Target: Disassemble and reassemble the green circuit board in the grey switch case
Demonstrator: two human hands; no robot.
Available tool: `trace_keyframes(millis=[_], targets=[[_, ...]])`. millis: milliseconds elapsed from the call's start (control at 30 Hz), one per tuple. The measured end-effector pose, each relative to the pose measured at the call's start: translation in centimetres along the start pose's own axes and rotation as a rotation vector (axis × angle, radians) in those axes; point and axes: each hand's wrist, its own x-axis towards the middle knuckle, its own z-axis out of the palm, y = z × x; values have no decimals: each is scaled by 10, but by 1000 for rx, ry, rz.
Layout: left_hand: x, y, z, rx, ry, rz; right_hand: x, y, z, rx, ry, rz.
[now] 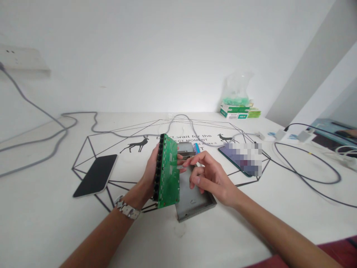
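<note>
My left hand (pixel 151 167) grips a green circuit board (pixel 169 175) from behind, tilted up on its side. A row of black ports (pixel 158 167) runs along the board's left edge. Some of the left fingertips show past its right side. Close to that side is my right hand (pixel 208 175), its fingers partly bent and apart, with nothing visible in them. Beneath both hands lies a grey metal case (pixel 196 208), shallow with raised edges. Its far part is partly hidden by the hands and the board.
A black-screened phone (pixel 96 175) lies at left, another phone (pixel 241 159) at right. A small blue-purple object (pixel 197 148) sits behind the right hand. Grey cable (pixel 111 132) winds across the back. Green-and-white boxes (pixel 234 111) carry a clear bag (pixel 237 87). Plugged-in chargers (pixel 281 134) stand at right.
</note>
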Motion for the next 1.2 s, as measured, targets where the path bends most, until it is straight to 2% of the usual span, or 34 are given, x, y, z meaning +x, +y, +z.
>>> trace_keyframes(millis=[100, 267, 400, 567, 767, 867, 1000, 1067, 1200], targets=[[0, -3, 0, -30, 48, -32, 2, -2, 1, -4, 56, 32], [2, -9, -5, 151, 17, 57, 7, 2, -2, -34, 177, 140], [2, -7, -8, 213, 51, 33, 11, 10, -11, -87, 267, 229], [1, 3, -11, 254, 79, 68, 12, 15, -20, -165, 287, 287], [0, 10, -18, 380, 135, 166, 11, 18, -11, -300, 310, 295], [0, 10, -19, 496, 180, 199, 10, 16, -6, -432, 316, 235], [0, 7, -18, 578, 193, 210, 8, 12, -6, -778, 303, 180], [1, 4, -19, 595, 182, 188, 8, 11, -7, -928, 296, 183], [4, -1, -24, 648, 148, 123, 7, 14, -6, -1086, 270, 197]])
